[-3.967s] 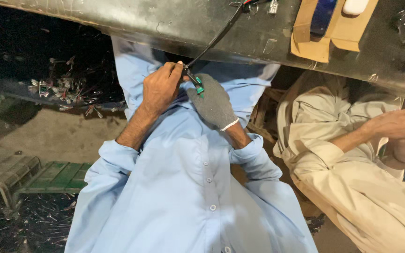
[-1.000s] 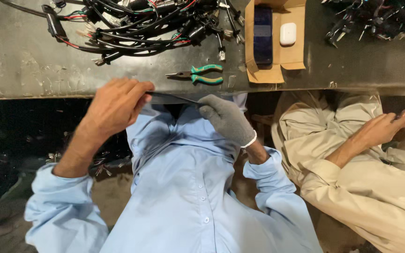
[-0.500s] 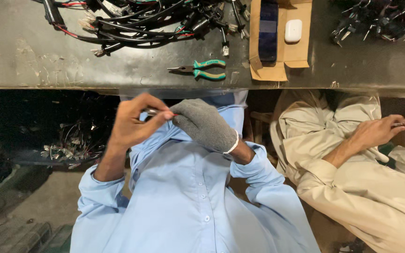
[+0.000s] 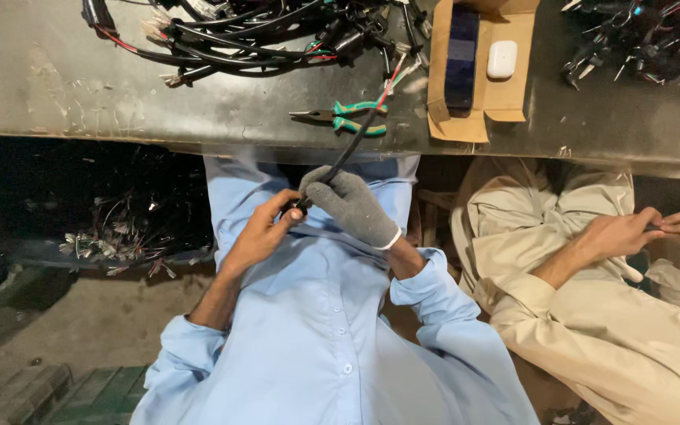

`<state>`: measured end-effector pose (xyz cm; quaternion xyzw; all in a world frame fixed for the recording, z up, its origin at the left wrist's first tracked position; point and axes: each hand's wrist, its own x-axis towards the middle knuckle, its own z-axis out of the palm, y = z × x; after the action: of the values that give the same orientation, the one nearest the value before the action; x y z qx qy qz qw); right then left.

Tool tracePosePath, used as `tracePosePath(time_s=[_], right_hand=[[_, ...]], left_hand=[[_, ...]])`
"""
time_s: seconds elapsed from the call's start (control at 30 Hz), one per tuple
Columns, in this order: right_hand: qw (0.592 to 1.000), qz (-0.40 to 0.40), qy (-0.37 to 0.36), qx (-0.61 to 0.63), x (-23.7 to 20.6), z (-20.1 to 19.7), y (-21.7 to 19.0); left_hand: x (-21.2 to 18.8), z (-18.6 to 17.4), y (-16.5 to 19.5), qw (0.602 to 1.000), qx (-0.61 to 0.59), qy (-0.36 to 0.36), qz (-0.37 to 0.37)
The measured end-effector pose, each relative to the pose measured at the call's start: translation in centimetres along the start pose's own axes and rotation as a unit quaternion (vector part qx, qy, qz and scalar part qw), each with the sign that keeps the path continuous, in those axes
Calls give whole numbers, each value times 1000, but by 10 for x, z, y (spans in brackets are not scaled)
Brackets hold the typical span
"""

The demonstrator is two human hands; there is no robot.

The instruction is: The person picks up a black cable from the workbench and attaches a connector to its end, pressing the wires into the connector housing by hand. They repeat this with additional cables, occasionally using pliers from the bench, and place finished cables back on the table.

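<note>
Though seemingly pinched, black cable (image 4: 345, 154) between hands (image 4: 308, 216).

We see a grey metal bench (image 4: 120, 94) running across the top, scuffed and dully lit. Under its near edge lies deep shadow. Lower left shows a dusty concrete floor (image 4: 96, 323), with a green slatted crate (image 4: 96, 397) in the corner.

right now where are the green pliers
In the head view, the green pliers lie on the metal bench, just below the tangle of black wires and left of the cardboard piece, above both hands.
</note>
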<state>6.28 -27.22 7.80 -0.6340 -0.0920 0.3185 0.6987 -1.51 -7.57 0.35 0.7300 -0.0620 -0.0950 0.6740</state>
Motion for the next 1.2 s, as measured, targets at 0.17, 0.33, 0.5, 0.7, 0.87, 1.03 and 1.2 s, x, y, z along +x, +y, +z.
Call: tracePosePath(time_s=[0.17,0.33,0.5,0.7,0.87,1.03,1.2], right_hand=[[990,-44,61,-116,-12,-1,20],[972,-105,80,-197,-7,9,28],[949,-155,192,-195,-3,17,18],[977,-41,84,-193,-3,12,8],[967,-2,178,-183,-1,19,26],[992,10,95,-82,5,6,45],[985,38,104,-129,5,-2,54]], left_hand=[[-2,18,-23,959,-245,76,-124],[3,25,-18,972,-200,75,-97],[8,19,-7,990,-135,40,-17],[13,12,-17,924,-375,-12,-74],[3,26,-19,990,-115,57,-52],[9,15,-21,975,-198,4,-99],[4,17,-18,990,-67,35,-117]])
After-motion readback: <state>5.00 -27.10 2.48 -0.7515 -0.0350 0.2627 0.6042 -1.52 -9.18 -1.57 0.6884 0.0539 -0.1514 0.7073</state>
